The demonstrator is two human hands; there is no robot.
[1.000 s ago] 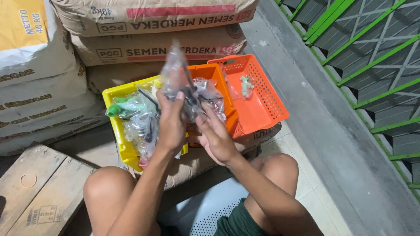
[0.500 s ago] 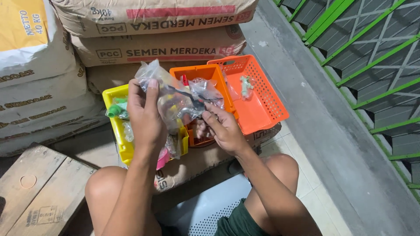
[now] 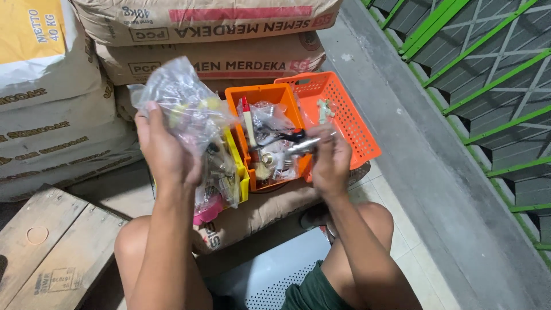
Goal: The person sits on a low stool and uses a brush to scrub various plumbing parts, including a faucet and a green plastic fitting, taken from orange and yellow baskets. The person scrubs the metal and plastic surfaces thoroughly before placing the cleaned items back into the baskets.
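**Sorting bagged hardware over the plastic bins**

At the far left, stacked paper sacks [image 3: 51, 109] fill the wall, and a wooden crate [image 3: 46, 247] sits near the person's left knee. The left hand [image 3: 166, 152] is raised and clenched around a bunch of clear plastic bags [image 3: 183, 103] holding small fittings; more bags hang below it, hiding most of the yellow bin [image 3: 240, 166]. The bags look soft, crinkly and slippery, light singly but with hard lumps inside; a grip at the gathered necks seems safer than at the bulging bodies, which could slide or tear.

Right of that, the solid orange bin [image 3: 261, 95] stands beside the yellow one, packed with bags, a red-tipped tool and a brush. Over its near right corner the right hand [image 3: 330, 166] grasps a shiny metal fitting [image 3: 301, 146], pinched in the fingers. It looks stiff, smooth and fairly heavy for its size, best held across its body.

Further right, the orange mesh basket [image 3: 350, 115] holds only a small pale piece. The bins rest on a sack lying flat. Pale floor tiles [image 3: 396, 229] lie near the right knee, then a grey concrete ledge [image 3: 436, 172], with a green metal grille [image 3: 493, 86] at far right.
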